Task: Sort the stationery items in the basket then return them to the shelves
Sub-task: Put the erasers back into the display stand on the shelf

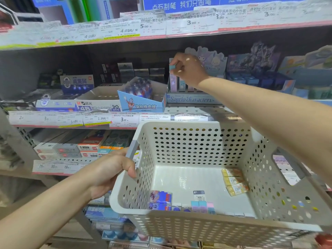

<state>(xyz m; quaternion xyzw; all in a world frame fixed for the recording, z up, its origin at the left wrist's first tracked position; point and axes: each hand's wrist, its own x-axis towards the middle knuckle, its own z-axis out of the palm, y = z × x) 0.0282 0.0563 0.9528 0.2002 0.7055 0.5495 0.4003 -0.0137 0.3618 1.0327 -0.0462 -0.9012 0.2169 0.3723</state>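
Shelf w/ "Sanrio characters" box (190, 99); right hand (186, 68) pinching eraser (172, 67), left hand (109, 174) gripping basket (179, 126).

The basket (197, 146) held in the left grip (109, 174) is cream white, its walls dotted with round holes, its handle grey; inside lie yellow packets (235, 181), blue-and-red boxes (160, 197) and pastel pink-and-blue erasers (202, 206); the right grip (186, 68) pinches a teal eraser (172, 67) above a pale blue display box (190, 99) with white script; left of it stands a light blue box (142, 103) with a red-and-silver figure; the shelf edges (71, 125) are pink.
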